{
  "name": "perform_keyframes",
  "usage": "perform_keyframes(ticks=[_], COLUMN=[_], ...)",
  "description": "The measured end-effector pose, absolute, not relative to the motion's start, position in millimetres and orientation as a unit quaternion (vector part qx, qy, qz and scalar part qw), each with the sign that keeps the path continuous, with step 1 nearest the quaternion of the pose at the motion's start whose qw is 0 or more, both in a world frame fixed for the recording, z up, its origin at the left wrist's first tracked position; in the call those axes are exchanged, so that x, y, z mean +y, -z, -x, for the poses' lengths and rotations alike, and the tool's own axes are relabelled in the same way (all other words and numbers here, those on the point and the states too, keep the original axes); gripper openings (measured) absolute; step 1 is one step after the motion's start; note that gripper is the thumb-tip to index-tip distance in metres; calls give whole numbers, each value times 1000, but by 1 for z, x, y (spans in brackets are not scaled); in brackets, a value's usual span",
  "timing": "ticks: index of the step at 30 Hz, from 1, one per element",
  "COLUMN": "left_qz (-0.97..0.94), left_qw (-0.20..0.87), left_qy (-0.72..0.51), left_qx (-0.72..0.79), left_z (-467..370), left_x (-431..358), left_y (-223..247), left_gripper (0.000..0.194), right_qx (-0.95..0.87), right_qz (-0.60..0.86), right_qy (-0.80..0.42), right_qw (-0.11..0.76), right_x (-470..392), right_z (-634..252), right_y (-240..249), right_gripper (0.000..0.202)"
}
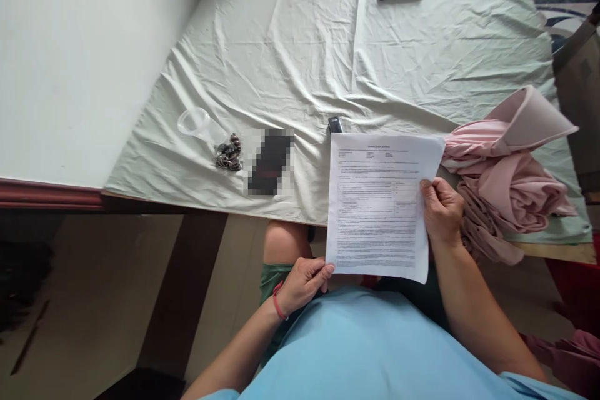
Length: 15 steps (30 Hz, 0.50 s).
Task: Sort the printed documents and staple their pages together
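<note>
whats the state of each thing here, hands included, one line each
printed paper, held up, text showing
left hand, grip closed on its lower left corner
right hand, grip closed on its right edge
tablecloth, wrinkled
pink fabric, bunched
clear plastic cup, appears tipped over
small dark object, partly hidden behind the paper
pixelated dark object, unclear

Two hands (307, 281) (443, 207), one printed page (375, 212), one wristband (277, 302) and one clear container (195, 120) show.
</note>
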<state>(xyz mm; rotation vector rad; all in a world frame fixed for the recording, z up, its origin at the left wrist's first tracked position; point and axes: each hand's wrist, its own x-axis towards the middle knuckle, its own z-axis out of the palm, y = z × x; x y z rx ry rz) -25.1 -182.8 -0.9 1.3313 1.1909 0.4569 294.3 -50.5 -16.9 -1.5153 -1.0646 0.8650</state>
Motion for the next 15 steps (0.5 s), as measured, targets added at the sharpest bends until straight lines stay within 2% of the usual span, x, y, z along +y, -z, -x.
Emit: perform_keyframes(ticks=[5, 11, 15], left_qz=[-625, -635, -642], left_qw=[568, 599, 567], left_qy=[-152, -143, -143], left_qx=[513, 467, 496], left_z=[24, 35, 43], left_x=[-181, -171, -162], left_y=[1, -12, -24], left_gripper=[44, 47, 41], right_qx=[-447, -444, -429], right_qz=[625, 627, 627], right_qy=[-359, -361, -369], right_qw=[530, 529, 534], right_x=[-51, -50, -50], right_z=[-294, -293, -292], right_y=[15, 14, 14], right_gripper=[34, 34, 34])
